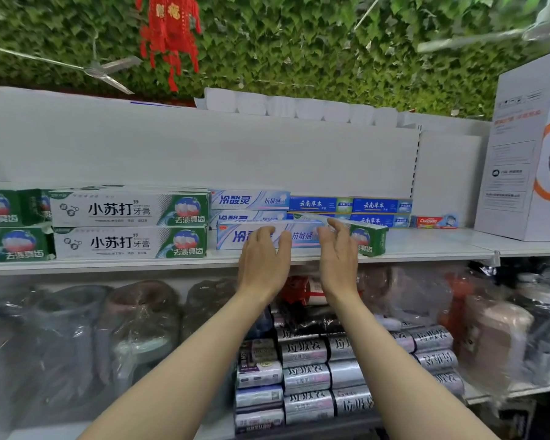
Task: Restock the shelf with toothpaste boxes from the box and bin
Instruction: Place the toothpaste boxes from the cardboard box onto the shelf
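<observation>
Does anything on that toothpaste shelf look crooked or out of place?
Yes. A green-ended box sits angled behind the right hand, among the pale blue boxes instead of with its matching green stack on the left. Everything else sits square.

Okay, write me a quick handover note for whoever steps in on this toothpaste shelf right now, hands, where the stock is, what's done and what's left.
Left hand: open, fingers resting on the front of the pale blue toothpaste box at the shelf front edge.
Right hand: open, fingers on the same box, beside a green-ended box that sits askew behind it.
Done: white and green boxes stacked two high on the left; pale blue, dark blue and one red box further right.
Left: square up the front box and the askew one, fill the bare shelf space on the right. Supply box and bin are out of view.
</observation>
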Demonstrator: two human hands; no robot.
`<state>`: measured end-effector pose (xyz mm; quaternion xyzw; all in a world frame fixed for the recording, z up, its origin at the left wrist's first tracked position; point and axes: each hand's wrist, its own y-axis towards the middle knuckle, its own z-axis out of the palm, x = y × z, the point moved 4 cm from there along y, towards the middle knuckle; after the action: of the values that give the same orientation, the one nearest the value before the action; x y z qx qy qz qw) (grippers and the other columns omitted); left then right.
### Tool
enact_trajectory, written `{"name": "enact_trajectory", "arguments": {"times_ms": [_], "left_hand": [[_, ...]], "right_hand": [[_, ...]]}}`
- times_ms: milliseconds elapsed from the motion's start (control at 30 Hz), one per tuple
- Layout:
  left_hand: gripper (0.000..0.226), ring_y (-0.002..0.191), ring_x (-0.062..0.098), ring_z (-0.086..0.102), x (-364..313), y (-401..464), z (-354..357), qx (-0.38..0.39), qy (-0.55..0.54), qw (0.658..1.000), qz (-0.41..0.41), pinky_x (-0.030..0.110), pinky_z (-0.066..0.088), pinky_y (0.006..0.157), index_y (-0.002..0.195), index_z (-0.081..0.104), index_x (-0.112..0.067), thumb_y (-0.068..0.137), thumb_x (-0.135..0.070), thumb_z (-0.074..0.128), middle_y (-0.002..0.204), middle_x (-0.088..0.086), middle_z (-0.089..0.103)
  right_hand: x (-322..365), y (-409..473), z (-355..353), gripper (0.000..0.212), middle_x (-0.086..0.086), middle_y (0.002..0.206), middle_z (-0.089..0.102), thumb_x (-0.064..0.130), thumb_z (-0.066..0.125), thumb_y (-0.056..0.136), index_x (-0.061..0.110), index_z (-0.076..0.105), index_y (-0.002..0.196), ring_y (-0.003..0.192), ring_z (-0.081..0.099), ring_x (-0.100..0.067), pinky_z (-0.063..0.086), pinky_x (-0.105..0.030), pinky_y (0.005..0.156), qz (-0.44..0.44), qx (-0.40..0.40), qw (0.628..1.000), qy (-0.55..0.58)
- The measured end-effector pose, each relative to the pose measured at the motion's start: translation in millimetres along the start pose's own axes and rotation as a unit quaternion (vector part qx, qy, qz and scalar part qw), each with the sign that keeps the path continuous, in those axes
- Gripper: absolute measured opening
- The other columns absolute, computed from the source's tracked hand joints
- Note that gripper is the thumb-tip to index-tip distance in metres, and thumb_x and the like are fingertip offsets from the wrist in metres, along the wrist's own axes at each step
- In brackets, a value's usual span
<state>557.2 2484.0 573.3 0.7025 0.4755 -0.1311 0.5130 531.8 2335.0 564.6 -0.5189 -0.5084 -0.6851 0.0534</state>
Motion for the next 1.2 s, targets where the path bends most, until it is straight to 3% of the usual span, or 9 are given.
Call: {"name": "enact_trajectory", "arguments": {"times_ms": [100, 200, 333, 467, 633, 767, 900, 1000, 1200], "left_hand": [[0.049, 0.130, 0.018, 0.046, -9.6, -4.9, 14.6, 0.010, -0.045, 0.999, 0.005, 0.034, 0.035, 0.109, 0.137, 0.052, -0.014, 0.103, -0.047, 0.039, 0.138, 0.002, 0.053], [0.050, 0.130, 0.018, 0.045, -12.5, -7.3, 21.6, 0.013, -0.046, 0.999, -0.005, 0.038, 0.034, 0.112, 0.137, 0.052, -0.015, 0.103, -0.048, 0.038, 0.139, 0.001, 0.052], [0.047, 0.129, 0.018, 0.044, -11.2, -9.4, 23.5, -0.001, -0.028, 1.000, -0.007, 0.036, 0.033, 0.111, 0.135, 0.053, -0.015, 0.104, -0.047, 0.038, 0.138, 0.001, 0.053], [0.046, 0.129, 0.018, 0.044, -13.6, -11.8, 24.9, -0.006, -0.027, 1.000, -0.008, 0.035, 0.032, 0.110, 0.135, 0.053, -0.015, 0.104, -0.047, 0.038, 0.137, 0.001, 0.053], [0.047, 0.130, 0.017, 0.042, -16.4, -19.0, 23.5, -0.014, -0.038, 0.999, -0.010, 0.035, 0.031, 0.111, 0.135, 0.052, -0.015, 0.104, -0.047, 0.037, 0.138, 0.000, 0.051], [0.046, 0.133, 0.016, 0.040, -18.6, -27.7, 18.3, -0.019, -0.055, 0.998, -0.006, 0.034, 0.030, 0.113, 0.137, 0.050, -0.015, 0.105, -0.046, 0.038, 0.141, 0.000, 0.049], [0.045, 0.133, 0.016, 0.040, -17.7, -32.7, 7.4, -0.036, -0.068, 0.997, 0.008, 0.033, 0.031, 0.112, 0.136, 0.051, -0.014, 0.104, -0.044, 0.040, 0.139, 0.000, 0.050], [0.043, 0.133, 0.015, 0.039, -19.1, -32.9, -4.1, -0.062, -0.071, 0.995, 0.031, 0.029, 0.029, 0.112, 0.137, 0.049, -0.014, 0.104, -0.041, 0.042, 0.138, -0.001, 0.049], [0.050, 0.139, 0.014, 0.032, -16.9, -21.0, -48.6, -0.156, -0.110, 0.981, 0.044, 0.031, 0.025, 0.117, 0.146, 0.038, -0.014, 0.103, -0.036, 0.047, 0.148, 0.001, 0.039]], "right_hand": [[0.5, 1.4, -23.1, 0.034, 0.013, 0.116, 0.058, 0.038, 0.052, 0.101, 0.024, 0.054, 0.131, 0.119, 0.042, -0.010, 0.035, -0.034, 0.101, -0.046, -0.086, 0.995, 0.008], [-9.2, 9.0, -49.5, 0.039, 0.002, 0.126, 0.058, 0.030, 0.064, 0.094, 0.023, 0.057, 0.132, 0.120, 0.042, -0.018, 0.036, -0.032, 0.100, -0.053, -0.194, 0.978, -0.059], [-31.2, 30.1, -66.8, 0.051, -0.005, 0.142, 0.052, 0.030, 0.073, 0.090, 0.028, 0.056, 0.139, 0.131, 0.037, -0.026, 0.026, -0.023, 0.094, 0.011, -0.146, 0.982, -0.117], [-42.3, 42.6, -73.7, 0.052, -0.003, 0.132, 0.063, 0.039, 0.076, 0.087, 0.030, 0.059, 0.136, 0.125, 0.046, -0.027, 0.036, -0.032, 0.095, 0.029, -0.109, 0.987, -0.118], [-44.3, 48.6, -79.4, 0.045, -0.002, 0.119, 0.067, 0.040, 0.078, 0.084, 0.034, 0.062, 0.126, 0.115, 0.058, -0.027, 0.038, -0.034, 0.085, 0.060, -0.106, 0.985, -0.122], [-43.6, 44.9, -87.3, 0.037, -0.004, 0.120, 0.067, 0.033, 0.074, 0.089, 0.032, 0.062, 0.124, 0.114, 0.059, -0.029, 0.042, -0.038, 0.092, 0.081, -0.161, 0.978, -0.107], [-34.3, 34.1, -104.8, 0.038, -0.004, 0.118, 0.067, 0.036, 0.074, 0.087, 0.033, 0.061, 0.122, 0.111, 0.062, -0.028, 0.045, -0.037, 0.090, 0.095, -0.231, 0.967, -0.054], [-9.0, 28.7, -111.5, 0.042, 0.007, 0.114, 0.068, 0.033, 0.076, 0.087, 0.034, 0.060, 0.125, 0.102, 0.063, -0.015, 0.044, -0.029, 0.088, 0.069, -0.255, 0.964, 0.029], [43.8, 20.8, -78.6, 0.063, -0.002, 0.107, 0.066, 0.021, 0.083, 0.082, 0.032, 0.049, 0.135, 0.099, 0.068, -0.014, 0.053, -0.028, 0.094, 0.040, -0.137, 0.977, 0.160]]}}
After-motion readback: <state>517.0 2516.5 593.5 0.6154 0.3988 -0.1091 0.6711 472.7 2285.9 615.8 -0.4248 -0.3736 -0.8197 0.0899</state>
